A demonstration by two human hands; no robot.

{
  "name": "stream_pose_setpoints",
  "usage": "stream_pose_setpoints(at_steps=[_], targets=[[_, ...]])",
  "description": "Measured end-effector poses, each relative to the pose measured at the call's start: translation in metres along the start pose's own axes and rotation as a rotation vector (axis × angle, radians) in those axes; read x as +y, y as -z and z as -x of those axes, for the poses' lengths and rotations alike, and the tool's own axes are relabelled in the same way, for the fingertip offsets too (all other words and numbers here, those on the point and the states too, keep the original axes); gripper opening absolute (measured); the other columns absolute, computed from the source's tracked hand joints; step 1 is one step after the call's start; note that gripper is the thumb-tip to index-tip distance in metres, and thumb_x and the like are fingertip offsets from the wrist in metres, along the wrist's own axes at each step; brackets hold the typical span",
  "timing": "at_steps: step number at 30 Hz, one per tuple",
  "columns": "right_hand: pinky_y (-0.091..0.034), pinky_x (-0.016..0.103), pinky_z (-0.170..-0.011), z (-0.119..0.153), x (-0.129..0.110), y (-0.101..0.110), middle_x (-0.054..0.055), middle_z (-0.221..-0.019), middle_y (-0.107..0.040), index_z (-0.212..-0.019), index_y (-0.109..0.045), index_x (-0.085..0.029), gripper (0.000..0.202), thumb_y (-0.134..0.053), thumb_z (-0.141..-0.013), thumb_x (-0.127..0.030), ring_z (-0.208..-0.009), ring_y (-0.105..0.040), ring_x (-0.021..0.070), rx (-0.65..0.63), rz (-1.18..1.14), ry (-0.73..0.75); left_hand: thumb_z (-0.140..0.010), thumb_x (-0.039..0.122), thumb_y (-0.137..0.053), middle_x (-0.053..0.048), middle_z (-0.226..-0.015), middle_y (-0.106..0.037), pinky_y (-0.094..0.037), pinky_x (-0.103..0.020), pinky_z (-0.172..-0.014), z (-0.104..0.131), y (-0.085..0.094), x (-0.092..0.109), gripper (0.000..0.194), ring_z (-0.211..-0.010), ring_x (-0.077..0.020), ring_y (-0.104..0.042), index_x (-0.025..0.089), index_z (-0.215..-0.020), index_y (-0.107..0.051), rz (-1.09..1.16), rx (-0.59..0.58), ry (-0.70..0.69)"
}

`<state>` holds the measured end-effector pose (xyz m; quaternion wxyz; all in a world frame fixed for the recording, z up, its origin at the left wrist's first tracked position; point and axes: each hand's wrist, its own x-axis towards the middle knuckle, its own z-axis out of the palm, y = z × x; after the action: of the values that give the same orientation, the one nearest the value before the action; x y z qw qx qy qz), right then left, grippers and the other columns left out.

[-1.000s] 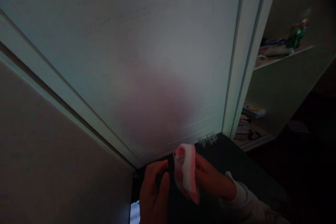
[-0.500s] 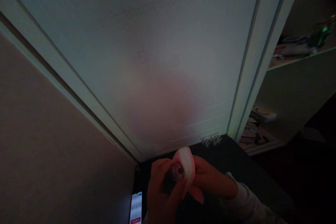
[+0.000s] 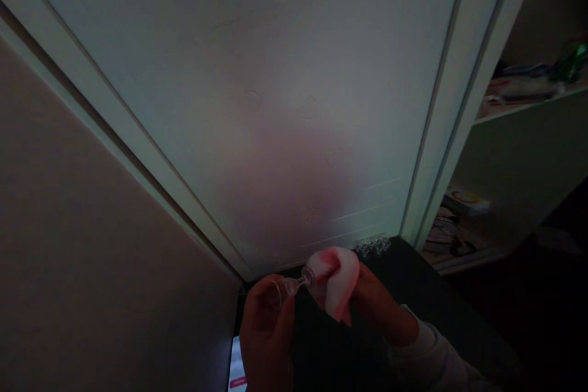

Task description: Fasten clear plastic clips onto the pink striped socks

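Note:
A small clear glass [image 3: 291, 286] with a short stem lies tilted sideways between my two hands. At its left end, my left hand [image 3: 269, 324] pinches the rim between thumb and fingers. A pink and white cloth [image 3: 342, 282] wraps round the other end of the glass. Behind that cloth is my right hand [image 3: 379, 303], gripping it, with its fingertips mostly hidden.
Below my hands is a dark tabletop [image 3: 413, 282]. A lit phone [image 3: 237, 367] lies at its left edge. Several small clear glass items [image 3: 373, 245] stand against the pale panel [image 3: 285, 153]. Shelves [image 3: 528, 104] with objects are at the right.
The glass has turned from facing me to lying sideways. My left hand has shifted left, and my right hand with the cloth has moved slightly right and up.

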<state>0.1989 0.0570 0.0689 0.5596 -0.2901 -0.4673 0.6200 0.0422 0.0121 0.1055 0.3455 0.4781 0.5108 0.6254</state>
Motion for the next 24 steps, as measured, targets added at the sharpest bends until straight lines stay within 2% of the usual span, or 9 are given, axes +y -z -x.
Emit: stream_pose_setpoints(at_steps=[4, 6, 8, 11, 14, 18, 21, 24], targets=[[-0.05, 0.031, -0.07, 0.005, 0.004, 0.003, 0.004, -0.082, -0.068, -0.089, -0.065, -0.017, 0.024, -0.068, -0.068, -0.03, -0.075, -0.063, 0.0192, -0.04, -0.035, -0.097, -0.072, 0.029, -0.068, -0.006, -0.09, -0.07, -0.056, -0.026, -0.065, 0.005, -0.003, 0.001, 0.028, -0.08, -0.0194, -0.068, 0.02, -0.097, -0.058, -0.001, -0.042, -0.029], [-0.049, 0.033, -0.074, 0.007, 0.006, 0.003, 0.005, -0.089, -0.067, -0.095, -0.063, -0.018, 0.03, -0.07, -0.068, -0.03, -0.081, -0.062, 0.0199, -0.035, 0.049, -0.09, -0.072, 0.027, -0.069, -0.006, -0.09, -0.069, -0.057, -0.026, -0.068, 0.008, -0.007, 0.002, 0.028, -0.08, -0.0189, -0.068, 0.019, -0.097, -0.058, -0.032, -0.064, -0.076], [-0.048, 0.033, -0.076, 0.009, 0.006, 0.002, 0.004, -0.09, -0.064, -0.098, -0.061, -0.019, 0.033, -0.069, -0.069, -0.032, -0.082, -0.06, 0.0192, 0.022, 0.136, -0.039, -0.072, 0.022, -0.069, -0.006, -0.092, -0.068, -0.057, -0.026, -0.071, 0.011, -0.01, 0.002, 0.027, -0.082, -0.0183, -0.068, 0.019, -0.097, -0.058, -0.056, -0.072, -0.129], [-0.048, 0.03, -0.068, 0.012, 0.005, -0.001, 0.003, -0.084, -0.061, -0.096, -0.061, -0.018, 0.031, -0.062, -0.076, -0.041, -0.074, -0.058, 0.017, 0.045, 0.224, 0.019, -0.075, 0.018, -0.065, -0.006, -0.096, -0.067, -0.056, -0.027, -0.075, 0.013, -0.01, 0.0, 0.026, -0.085, -0.0179, -0.067, 0.02, -0.099, -0.057, -0.08, -0.091, -0.176], [-0.046, 0.026, -0.061, 0.013, 0.003, -0.005, 0.003, -0.077, -0.059, -0.086, -0.061, -0.015, 0.035, -0.053, -0.08, -0.049, -0.067, -0.055, 0.0151, -0.019, 0.269, 0.019, -0.077, 0.014, -0.061, -0.007, -0.1, -0.066, -0.056, -0.028, -0.076, 0.014, -0.007, -0.003, 0.03, -0.088, -0.0181, -0.067, 0.022, -0.106, -0.056, -0.161, -0.157, -0.228], [-0.045, 0.023, -0.057, 0.014, 0.003, -0.009, 0.001, -0.07, -0.057, -0.086, -0.057, -0.016, 0.04, -0.046, -0.083, -0.053, -0.062, -0.053, 0.0131, -0.02, 0.254, 0.013, -0.076, 0.009, -0.06, -0.008, -0.1, -0.066, -0.055, -0.03, -0.079, 0.01, -0.002, -0.003, 0.03, -0.091, -0.0196, -0.065, 0.021, -0.103, -0.06, -0.347, -0.301, -0.44], [-0.041, 0.022, -0.05, 0.012, 0.004, -0.011, -0.001, -0.062, -0.052, -0.075, -0.055, -0.016, 0.044, -0.039, -0.085, -0.056, -0.055, -0.048, 0.0118, 0.001, 0.305, 0.055, -0.073, 0.005, -0.06, -0.007, -0.099, -0.067, -0.055, -0.028, -0.08, 0.006, -0.002, 0.001, 0.032, -0.091, -0.0187, -0.065, 0.021, -0.1, -0.062, -0.39, -0.361, -0.57], [-0.033, 0.022, -0.043, 0.007, 0.003, -0.012, -0.003, -0.052, -0.044, -0.063, -0.049, -0.018, 0.047, -0.032, -0.087, -0.053, -0.046, -0.04, 0.0103, 0.059, 0.422, 0.071, -0.071, 0.003, -0.061, -0.005, -0.099, -0.069, -0.054, -0.025, -0.08, 0.005, -0.004, 0.005, 0.035, -0.09, -0.0172, -0.065, 0.022, -0.101, -0.062, -0.396, -0.372, -0.571]])
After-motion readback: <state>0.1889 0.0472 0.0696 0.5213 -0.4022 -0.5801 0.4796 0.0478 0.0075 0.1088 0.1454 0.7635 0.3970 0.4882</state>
